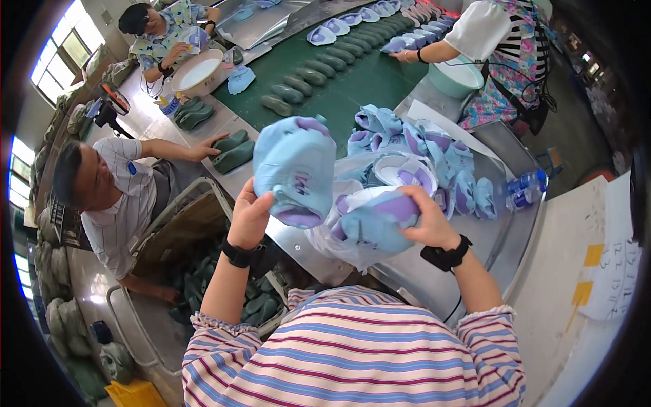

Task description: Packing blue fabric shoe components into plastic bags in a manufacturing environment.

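Head view: light-blue shoe upper (295, 169) raised in left hand (249, 217), fingers closed on its lower edge, above the metal table (434, 285). Right hand (428, 220) clamped on another blue-and-purple upper (376, 224) atop the clear plastic bag (339, 244). Judged early: big pile of uppers (434, 163) beyond the bag unhandled.

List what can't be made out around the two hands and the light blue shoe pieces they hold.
- Left hand: fingertips hidden behind the raised light blue shoe upper, head view.
- Right hand: its grip on the second light blue upper is partly covered by the clear plastic bag.
- Contents of the bag: blurred by plastic folds.
- Pile of uppers: count unclear, pieces overlap.
- Water bottle: label too small.
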Motion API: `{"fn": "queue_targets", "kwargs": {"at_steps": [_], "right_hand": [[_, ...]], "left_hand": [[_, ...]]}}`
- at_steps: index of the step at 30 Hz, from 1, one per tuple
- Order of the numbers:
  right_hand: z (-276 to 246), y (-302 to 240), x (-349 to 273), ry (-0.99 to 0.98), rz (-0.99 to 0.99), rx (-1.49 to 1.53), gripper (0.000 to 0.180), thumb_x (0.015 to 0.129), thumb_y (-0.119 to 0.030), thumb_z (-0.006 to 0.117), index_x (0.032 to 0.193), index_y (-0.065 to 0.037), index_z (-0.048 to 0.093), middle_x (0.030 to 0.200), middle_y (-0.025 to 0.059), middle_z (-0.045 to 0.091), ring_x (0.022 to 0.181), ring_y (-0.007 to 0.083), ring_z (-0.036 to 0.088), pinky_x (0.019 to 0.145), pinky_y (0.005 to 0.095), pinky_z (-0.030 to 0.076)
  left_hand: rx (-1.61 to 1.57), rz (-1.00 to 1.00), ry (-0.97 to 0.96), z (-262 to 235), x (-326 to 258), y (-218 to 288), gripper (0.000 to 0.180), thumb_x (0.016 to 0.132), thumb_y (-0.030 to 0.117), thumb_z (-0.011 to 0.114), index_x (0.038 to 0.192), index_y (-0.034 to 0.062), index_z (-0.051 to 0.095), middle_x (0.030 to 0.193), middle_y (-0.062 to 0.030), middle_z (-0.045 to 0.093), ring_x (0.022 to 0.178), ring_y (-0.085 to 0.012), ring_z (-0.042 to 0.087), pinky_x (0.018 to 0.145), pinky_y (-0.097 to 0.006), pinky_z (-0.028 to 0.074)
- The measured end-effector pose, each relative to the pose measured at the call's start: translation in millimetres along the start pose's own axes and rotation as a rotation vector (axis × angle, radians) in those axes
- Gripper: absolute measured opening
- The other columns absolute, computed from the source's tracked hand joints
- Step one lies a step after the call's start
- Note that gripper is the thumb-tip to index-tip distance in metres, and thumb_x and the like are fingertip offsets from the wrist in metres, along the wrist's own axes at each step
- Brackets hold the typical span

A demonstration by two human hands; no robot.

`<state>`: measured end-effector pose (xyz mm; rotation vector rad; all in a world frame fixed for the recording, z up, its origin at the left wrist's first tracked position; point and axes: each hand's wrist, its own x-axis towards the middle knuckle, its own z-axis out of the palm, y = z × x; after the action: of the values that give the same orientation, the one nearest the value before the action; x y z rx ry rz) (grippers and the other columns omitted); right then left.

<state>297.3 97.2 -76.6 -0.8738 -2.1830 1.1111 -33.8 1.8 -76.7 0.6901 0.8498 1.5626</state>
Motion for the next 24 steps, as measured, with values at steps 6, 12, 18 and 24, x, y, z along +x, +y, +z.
{"fn": "queue_targets", "kwargs": {"at_steps": [6,12,18,24], "right_hand": [[9.2,5.5,-6.3,0.172,0.215,0.541,0.06,0.069,-0.016,0.074,0.117,-0.001,0.041,0.104,0.0049,0.049,0.095,0.0131,0.047,0.085,0.0262,0.038],[28.0,24.3,-16.8,0.334,0.365,1.025,0.057,0.073,-0.013,0.072,0.119,-0.002,0.04,0.106,0.003,0.049,0.097,0.0113,0.045,0.086,0.0249,0.037],[34.1,37.4,-10.0,0.421,0.26,0.717,0.056,0.075,-0.009,0.067,0.123,-0.005,0.038,0.11,0.0053,0.049,0.101,0.0158,0.049,0.087,0.0317,0.041],[13.8,46.7,-13.7,0.372,0.346,1.297,0.055,0.085,-0.038,0.054,0.129,-0.013,0.034,0.124,0.0092,0.046,0.111,0.028,0.048,0.081,0.0497,0.047]], "left_hand": [[-0.236,-0.001,-0.002,3.5,11.7,-38.6,0.033,0.084,0.008,0.055,0.115,0.0072,0.045,0.112,-0.0065,0.055,0.102,-0.0202,0.053,0.09,-0.039,0.04],[-0.252,0.103,0.197,24.8,8.3,-54.4,0.026,0.088,0.012,0.051,0.113,0.0093,0.043,0.113,-0.0074,0.052,0.104,-0.0229,0.052,0.091,-0.047,0.04],[0.181,0.655,0.473,-4.4,23.7,-52.7,0.025,0.086,0.009,0.057,0.107,0.0029,0.044,0.102,-0.0052,0.053,0.094,-0.0145,0.051,0.086,-0.027,0.039],[0.317,0.863,0.658,-29.0,31.4,-2.1,0.029,0.085,0.007,0.057,0.11,0.0027,0.043,0.104,-0.0058,0.054,0.092,-0.0133,0.051,0.084,-0.027,0.039]]}}
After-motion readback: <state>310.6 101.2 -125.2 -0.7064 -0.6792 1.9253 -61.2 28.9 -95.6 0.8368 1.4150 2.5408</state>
